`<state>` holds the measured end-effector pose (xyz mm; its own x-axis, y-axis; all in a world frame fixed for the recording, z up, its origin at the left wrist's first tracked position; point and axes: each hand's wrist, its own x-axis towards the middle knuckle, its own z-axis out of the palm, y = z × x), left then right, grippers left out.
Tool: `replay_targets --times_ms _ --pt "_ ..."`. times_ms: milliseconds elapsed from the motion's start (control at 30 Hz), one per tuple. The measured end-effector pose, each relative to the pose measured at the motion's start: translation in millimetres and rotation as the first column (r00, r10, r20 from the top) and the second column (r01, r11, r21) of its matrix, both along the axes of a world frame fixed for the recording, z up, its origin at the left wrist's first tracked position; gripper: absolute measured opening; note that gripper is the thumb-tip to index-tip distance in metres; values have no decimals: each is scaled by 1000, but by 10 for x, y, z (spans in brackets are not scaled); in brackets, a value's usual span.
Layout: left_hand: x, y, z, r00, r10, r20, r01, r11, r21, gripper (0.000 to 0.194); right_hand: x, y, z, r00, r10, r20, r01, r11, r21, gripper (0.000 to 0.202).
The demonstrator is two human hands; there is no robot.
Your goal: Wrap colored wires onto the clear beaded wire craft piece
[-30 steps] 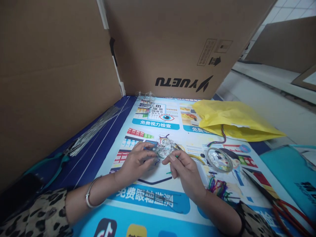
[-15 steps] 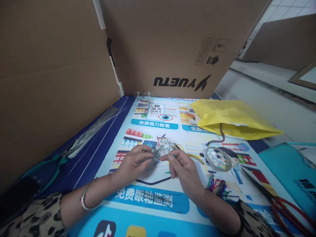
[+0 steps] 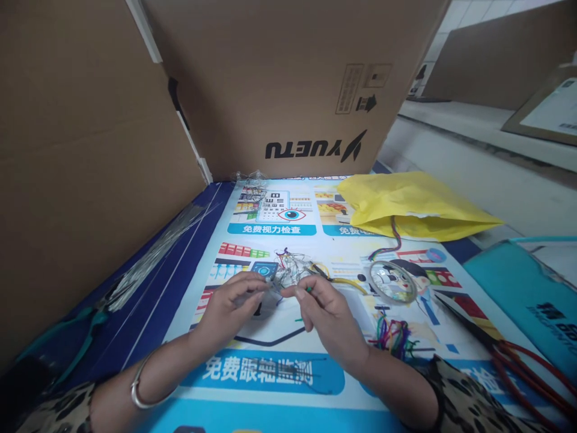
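My right hand (image 3: 331, 313) is closed, thumb and forefinger pinched on a green thread (image 3: 309, 289). Opposite it, my left hand (image 3: 234, 304) has its fingers drawn together at the tips; a thin wire piece (image 3: 273, 282) shows there, too fine to make out fully. Just beyond both hands lies a loose tangle of thin wires (image 3: 292, 264) with a few coloured thread ends. Pliers with yellow handles (image 3: 347, 282) rest beside it, partly behind my right hand. Several dark thin wires (image 3: 288, 368) lie on the printed sheet nearer to me.
A clear round dish (image 3: 393, 281) and bundled coloured threads (image 3: 394, 335) lie to the right, with red-handled scissors (image 3: 500, 346), a yellow bag (image 3: 415, 201) and a teal pouch (image 3: 518, 294). Straight wires (image 3: 155, 258) and teal-handled pliers (image 3: 85, 337) lie left. Cardboard walls (image 3: 288, 78) stand behind.
The camera view has shifted, so the scene sits a little further left. My hands stay close together in nearly the same pose, the right still pinching the green thread.
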<state>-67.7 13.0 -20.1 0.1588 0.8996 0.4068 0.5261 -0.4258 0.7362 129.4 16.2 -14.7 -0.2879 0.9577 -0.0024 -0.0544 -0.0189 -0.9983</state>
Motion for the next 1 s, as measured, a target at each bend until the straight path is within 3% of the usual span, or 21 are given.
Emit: replay_targets --times_ms 667,1000 --pt "17 -28 29 998 41 40 -43 996 74 7 6 6 -46 1000 18 24 -18 1000 4 24" --pt "50 -54 27 979 146 142 -142 989 -36 5 6 -6 -12 999 25 35 -24 1000 -18 25"
